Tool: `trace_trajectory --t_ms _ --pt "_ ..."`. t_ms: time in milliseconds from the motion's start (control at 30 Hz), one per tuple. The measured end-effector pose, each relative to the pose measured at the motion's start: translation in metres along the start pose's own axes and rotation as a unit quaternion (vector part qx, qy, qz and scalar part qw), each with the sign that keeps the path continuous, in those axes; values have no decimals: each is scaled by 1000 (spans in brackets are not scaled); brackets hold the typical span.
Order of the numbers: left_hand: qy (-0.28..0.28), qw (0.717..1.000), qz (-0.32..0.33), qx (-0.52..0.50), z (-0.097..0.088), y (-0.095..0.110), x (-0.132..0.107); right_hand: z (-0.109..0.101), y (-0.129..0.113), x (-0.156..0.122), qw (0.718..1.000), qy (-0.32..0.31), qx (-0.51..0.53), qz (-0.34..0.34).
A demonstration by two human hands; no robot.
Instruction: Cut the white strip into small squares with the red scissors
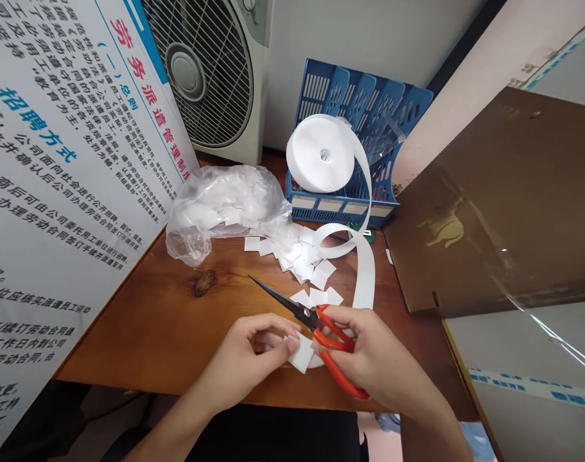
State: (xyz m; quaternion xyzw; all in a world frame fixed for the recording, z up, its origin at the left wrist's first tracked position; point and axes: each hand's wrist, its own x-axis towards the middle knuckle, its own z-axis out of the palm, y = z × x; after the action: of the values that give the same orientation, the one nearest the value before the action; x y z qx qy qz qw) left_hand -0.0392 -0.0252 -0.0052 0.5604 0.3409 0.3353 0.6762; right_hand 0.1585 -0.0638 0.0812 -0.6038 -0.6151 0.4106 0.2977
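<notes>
My left hand pinches a small white square end of tape between thumb and fingers, above the table's near edge. In my right hand are scissors with orange-red handles and dark blades, which point up and left, away from the tape. The blades look closed or nearly so. A white tape strip loops down from a large white roll and passes behind my right hand. Whether the pinched end is still joined to the strip is hard to see. Several cut white squares lie in a loose pile beyond the scissors.
A clear plastic bag with white pieces rests behind the pile. The roll leans in a blue file rack. A box fan stands at the back. A printed board borders the left, a brown panel the right.
</notes>
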Motion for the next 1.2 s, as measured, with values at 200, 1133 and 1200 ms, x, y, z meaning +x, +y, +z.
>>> trace_trajectory --t_ms 200,1133,1200 --pt "58 995 -37 -71 3 -2 1 1 13 2 1000 3 -21 4" --pt "68 996 -18 -47 5 -7 0 10 20 11 999 -17 16 43" --pt "54 997 -30 -42 4 -6 1 9 17 10 999 -18 -11 34"
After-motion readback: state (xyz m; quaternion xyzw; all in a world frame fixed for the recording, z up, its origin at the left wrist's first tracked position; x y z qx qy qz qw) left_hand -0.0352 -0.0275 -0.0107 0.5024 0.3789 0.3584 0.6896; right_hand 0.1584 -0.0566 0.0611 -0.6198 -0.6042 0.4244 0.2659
